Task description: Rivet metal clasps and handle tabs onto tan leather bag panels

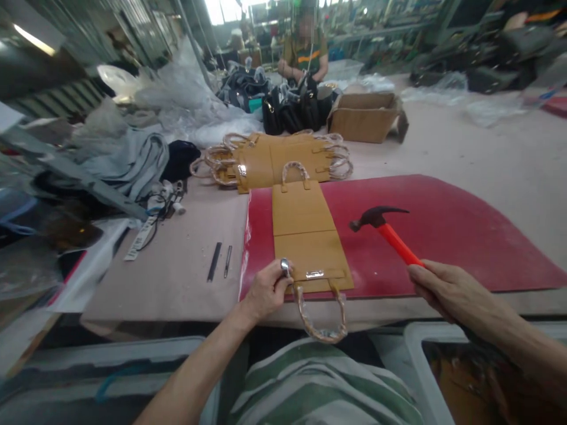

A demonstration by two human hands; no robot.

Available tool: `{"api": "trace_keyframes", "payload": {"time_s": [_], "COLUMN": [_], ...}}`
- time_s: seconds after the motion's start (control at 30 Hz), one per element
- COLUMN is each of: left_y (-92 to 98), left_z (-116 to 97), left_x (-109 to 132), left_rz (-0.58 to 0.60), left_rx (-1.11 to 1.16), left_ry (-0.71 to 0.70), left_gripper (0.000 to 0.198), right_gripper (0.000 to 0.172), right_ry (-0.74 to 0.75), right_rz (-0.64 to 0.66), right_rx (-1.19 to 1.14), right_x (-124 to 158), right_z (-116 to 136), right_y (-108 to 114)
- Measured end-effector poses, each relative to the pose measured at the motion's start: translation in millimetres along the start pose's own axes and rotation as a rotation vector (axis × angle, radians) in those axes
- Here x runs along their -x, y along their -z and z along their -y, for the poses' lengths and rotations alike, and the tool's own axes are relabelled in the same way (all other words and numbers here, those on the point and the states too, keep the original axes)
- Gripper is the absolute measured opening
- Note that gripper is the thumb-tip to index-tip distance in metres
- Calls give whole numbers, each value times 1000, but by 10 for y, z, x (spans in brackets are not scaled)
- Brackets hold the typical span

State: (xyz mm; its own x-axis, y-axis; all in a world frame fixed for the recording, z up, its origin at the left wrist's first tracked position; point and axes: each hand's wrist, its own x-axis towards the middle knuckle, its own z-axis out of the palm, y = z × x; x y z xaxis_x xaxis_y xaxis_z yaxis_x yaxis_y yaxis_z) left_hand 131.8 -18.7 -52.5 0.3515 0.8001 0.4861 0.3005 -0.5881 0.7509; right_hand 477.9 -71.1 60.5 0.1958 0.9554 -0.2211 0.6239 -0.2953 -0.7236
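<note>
My right hand (447, 286) grips a claw hammer (401, 243) by its orange handle. The dark hammer head hangs above the red mat, to the right of a tan bag panel (303, 215). That panel lies flat, with a wrapped handle at its far end and another drooping over the table's front edge. At its near left corner my left hand (267, 289) is closed, pinching the edge by the handle's base. A shiny ring shows on a finger of this hand. A small metal plate (315, 274) sits near the panel's front edge.
Beneath the panel is a red mat (420, 236). Behind it lies a stack of tan bag panels (283, 154), near a cardboard box (364, 118) and black bags (292, 109). Two thin tools (214, 261) lie left. A bin (414, 342) stands front right. A person (305, 53) sits across.
</note>
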Motion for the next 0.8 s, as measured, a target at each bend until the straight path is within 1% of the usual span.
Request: {"api": "trace_keyframes", "payload": {"time_s": [0.03,0.07,0.1,0.13,0.2,0.23,0.27,0.3,0.37,0.43,0.47,0.53,0.6,0.67,0.73,0.8], "left_y": [10,18,25,30,34,34,36,38,50,68,77,87,86,82,89,114], "left_z": [-12,-27,-42,-57,-77,-82,-85,-86,-90,-102,-111,-133,-151,-160,-167,-185], "left_x": [-7,-13,-18,-20,-20,-17,-14,-11,-5,1,6,17,28,32,28,15], "left_rz": [7,11,11,11,5,-1,-7,-13,-16,-4,9,57,78,39,-12,-24], "left_rx": [3,4,3,-2,-22,-35,-46,-55,-73,-96,-110,-138,-161,-179,-192,-199], "left_ry": [1,2,1,3,5,2,2,3,6,-9,-29,-75,-103,-78,5,97], "left_gripper": [18,18,17,17,18,19,19,20,20,20,21,25,27,24,17,13], "right_gripper": [54,50,45,39,28,23,21,21,19,17,16,16,17,19,19,17], "right_ry": [-85,-116,-107,-39,193,309,403,469,527,559,569,582,595,617,654,693], "right_rz": [40,40,9,-71,-260,-331,-370,-372,-302,-236,-228,-253,-289,-295,-282,-270], "right_rx": [3,60,160,285,530,598,611,582,477,457,477,523,513,470,422,381], "right_x": [-58,-107,-147,-176,-207,-213,-216,-218,-216,-208,-203,-194,-192,-201,-214,-227], "right_z": [-175,-335,-470,-572,-668,-666,-638,-590,-469,-365,-332,-310,-332,-370,-402,-419], "right_y": [9,8,-4,-30,-127,-200,-290,-393,-622,-841,-934,-1065,-1122,-1126,-1109,-1099]}}
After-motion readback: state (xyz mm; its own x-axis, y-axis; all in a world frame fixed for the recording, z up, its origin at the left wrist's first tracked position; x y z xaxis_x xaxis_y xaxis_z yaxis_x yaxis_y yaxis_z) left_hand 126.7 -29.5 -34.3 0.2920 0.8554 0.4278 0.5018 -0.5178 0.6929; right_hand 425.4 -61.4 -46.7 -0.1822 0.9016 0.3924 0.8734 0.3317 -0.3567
